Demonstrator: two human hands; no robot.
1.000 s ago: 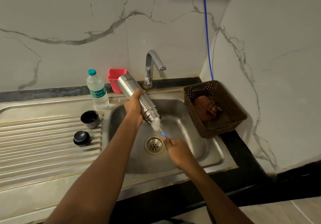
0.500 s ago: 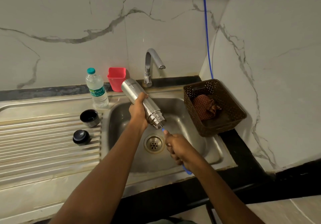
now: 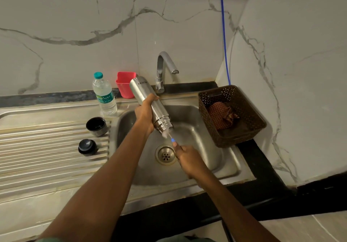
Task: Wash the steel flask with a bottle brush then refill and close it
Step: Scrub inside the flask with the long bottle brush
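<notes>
The left hand (image 3: 145, 112) is gripping the steel flask (image 3: 161, 117) around its middle, fingers wrapped right round it, holding it tilted mouth-down over the sink (image 3: 207, 147), in front of the tap (image 3: 162, 69). The right hand (image 3: 187, 159) is clasping the blue handle of the bottle brush (image 3: 166, 134), whose white bristles are poking out of the flask's mouth. A black cup (image 3: 96, 126) and cap (image 3: 87, 147) are sitting on the draining board (image 3: 47, 159) near the sink's left edge.

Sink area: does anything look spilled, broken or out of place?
Nothing stands out. The flask is tilted mouth-down over the sink because the left hand holds it so, while the right hand holds the brush in its mouth. The black cup and stopper sit on the draining board.
</notes>
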